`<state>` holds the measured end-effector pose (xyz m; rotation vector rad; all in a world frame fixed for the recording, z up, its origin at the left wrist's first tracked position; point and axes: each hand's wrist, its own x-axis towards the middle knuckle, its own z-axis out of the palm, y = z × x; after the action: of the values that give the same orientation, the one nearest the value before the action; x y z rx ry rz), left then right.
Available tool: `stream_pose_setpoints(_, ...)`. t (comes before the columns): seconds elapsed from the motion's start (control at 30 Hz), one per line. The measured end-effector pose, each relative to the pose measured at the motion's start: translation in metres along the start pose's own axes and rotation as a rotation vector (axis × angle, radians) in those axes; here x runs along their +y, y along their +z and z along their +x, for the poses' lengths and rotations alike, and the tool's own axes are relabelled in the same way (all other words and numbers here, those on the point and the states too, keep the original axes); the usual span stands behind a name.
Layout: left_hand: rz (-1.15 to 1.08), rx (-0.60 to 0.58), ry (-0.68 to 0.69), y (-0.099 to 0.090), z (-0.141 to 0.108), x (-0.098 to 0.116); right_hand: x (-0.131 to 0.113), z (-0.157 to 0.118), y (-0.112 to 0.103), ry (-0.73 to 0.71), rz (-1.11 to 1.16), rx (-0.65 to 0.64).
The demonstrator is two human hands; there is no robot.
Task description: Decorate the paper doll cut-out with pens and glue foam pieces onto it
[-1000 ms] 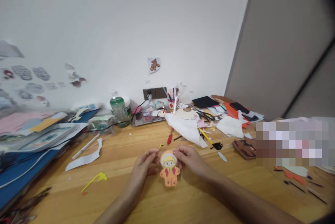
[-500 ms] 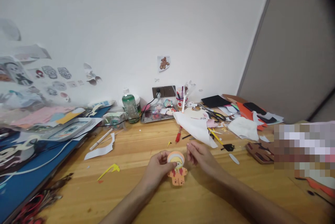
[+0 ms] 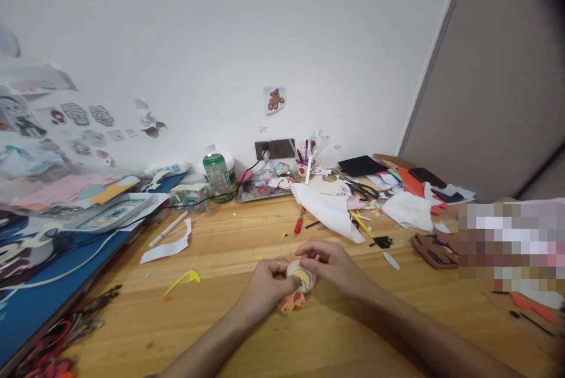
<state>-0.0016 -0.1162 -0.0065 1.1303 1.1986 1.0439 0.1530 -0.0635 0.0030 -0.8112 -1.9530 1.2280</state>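
A small cut-out doll figure (image 3: 301, 279), orange with a white and yellow head part, is held just above the wooden table. My left hand (image 3: 270, 281) grips it at its left side, the thumb lying across the front and a ring on one finger. With bent fingers, my right hand (image 3: 327, 264) pinches the upper right of the figure's head. The fingers of both hands cover parts of the figure, and its legs show tilted toward the lower left.
White paper (image 3: 329, 213) and a red-handled tool (image 3: 299, 222) lie beyond my hands. Yellow scrap (image 3: 183, 281) lies left. A green bottle (image 3: 217, 176), metal tray (image 3: 265, 194) and scissors (image 3: 364, 191) stand or lie farther back. A blue mat (image 3: 83, 275) covers the left edge.
My right hand has moved left from beside the figure onto its head. The figure has turned so its legs point lower left. The view has shifted slightly.
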Motion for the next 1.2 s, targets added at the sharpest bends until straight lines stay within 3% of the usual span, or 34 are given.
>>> stream_pose_setpoints(0.13,0.140,-0.017,0.065,0.003,-0.005,0.011,0.000,0.000,0.002,-0.042,-0.049,-0.013)
stream_pose_setpoints(0.3,0.208,-0.012,0.023,0.005,-0.009,0.017,-0.004,-0.002,0.000,-0.133,-0.191,0.010)
stream_pose_setpoints(0.43,0.167,-0.010,-0.056,0.003,-0.005,0.007,-0.002,-0.004,-0.002,-0.347,-0.512,0.053)
stream_pose_setpoints(0.57,0.041,-0.026,-0.052,0.000,0.000,-0.004,0.004,-0.004,-0.002,-0.524,-0.771,0.104)
stream_pose_setpoints(0.9,-0.119,-0.076,-0.087,-0.006,0.000,-0.006,-0.005,-0.005,-0.009,-0.364,-0.502,0.223)
stream_pose_setpoints(1.03,-0.078,-0.056,-0.067,-0.005,0.001,-0.004,-0.005,-0.003,-0.011,-0.370,-0.452,0.122)
stream_pose_setpoints(1.2,0.072,-0.010,-0.076,-0.004,0.000,0.002,0.005,0.000,-0.010,-0.508,-0.518,-0.074)
